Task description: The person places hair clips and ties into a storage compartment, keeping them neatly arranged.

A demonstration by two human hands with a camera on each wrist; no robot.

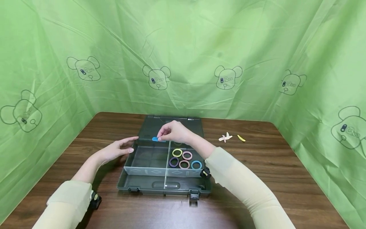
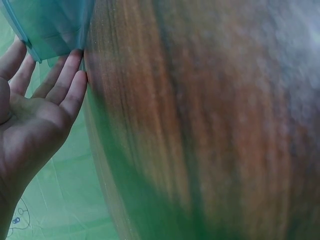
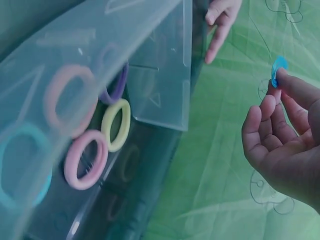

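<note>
My right hand point(image 1: 176, 132) pinches a small blue hair clip point(image 1: 155, 139) between thumb and fingertips, above the back of an open dark see-through divided box point(image 1: 164, 191). In the right wrist view, the clip point(image 3: 278, 70) stands out from the fingertips. My left hand point(image 1: 112, 151) is at the box's left wall, its fingers fairly straight and touching the side. The left wrist view shows those fingers point(image 2: 75, 92) against the box's corner. Several hair ties, among them a yellow one point(image 1: 177, 149), a purple one point(image 1: 169, 162) and a blue one point(image 1: 192, 165), lie in the back right compartment.
On the table point(image 1: 257, 178), right of the box, lie pale star-shaped pieces point(image 1: 225, 137) and a yellow clip-like piece point(image 1: 241, 138). Clear dividers point(image 1: 145, 171) split the box. Its lid point(image 1: 171, 118) lies back behind it. A green curtain point(image 1: 188, 38) surrounds the table.
</note>
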